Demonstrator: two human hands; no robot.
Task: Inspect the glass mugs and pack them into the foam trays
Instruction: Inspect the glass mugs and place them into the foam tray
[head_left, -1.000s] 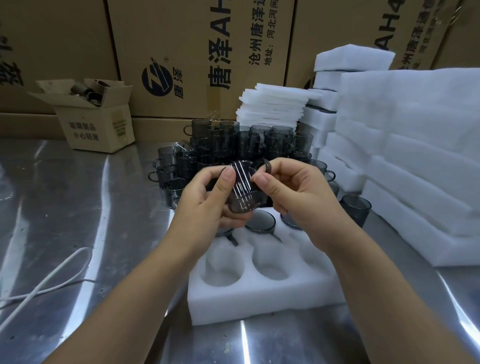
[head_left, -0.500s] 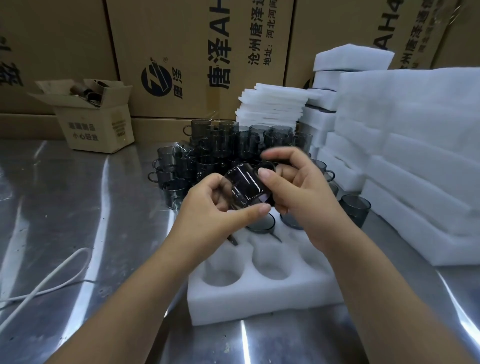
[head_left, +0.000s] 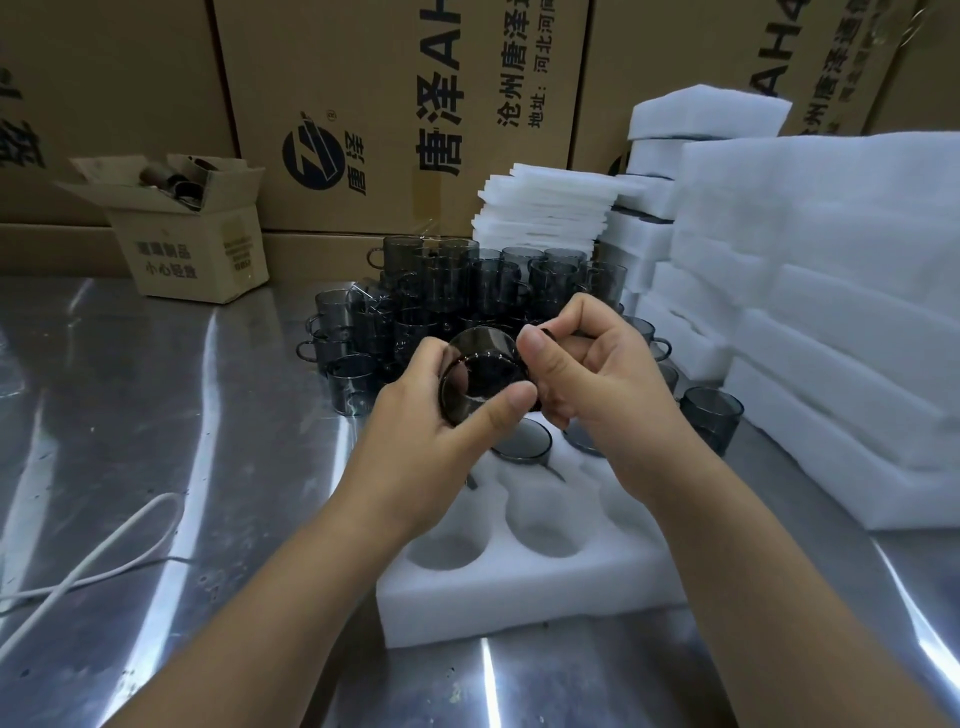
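**Current step: inspection, judged from the grip.**

1. The mug (head_left: 480, 379) is held off the desk (head_left: 156, 415), between both hands and directly above the far row of the foam tray (head_left: 519, 597).
2. The left hand (head_left: 426, 431) wraps thumb and fingers round the mug's wall. The right hand (head_left: 597, 395) pinches it on the handle side between thumb and curled forefinger. Two-point support lets the glass be turned without slipping.
3. The mug lies tipped, with one round end facing the wearer. This probably exposes the rim or base to the light; which end it is cannot be told.

**Layout and reasons**

- The tray sits just below and nearer than the hands, so a passed mug needs only a short lowering. Its near pockets are empty.
- The seated mugs (head_left: 522, 441) rest in the far row, just under the hands.
- The loose mugs (head_left: 467, 291) are clustered just beyond the hands, within reach for the next pick.
- Spare foam trays (head_left: 831, 312) are stacked to the right of the right hand, ready as replacements.

**Caution:** glass against glass chips easily, so lower the mug clear of its seated neighbours.
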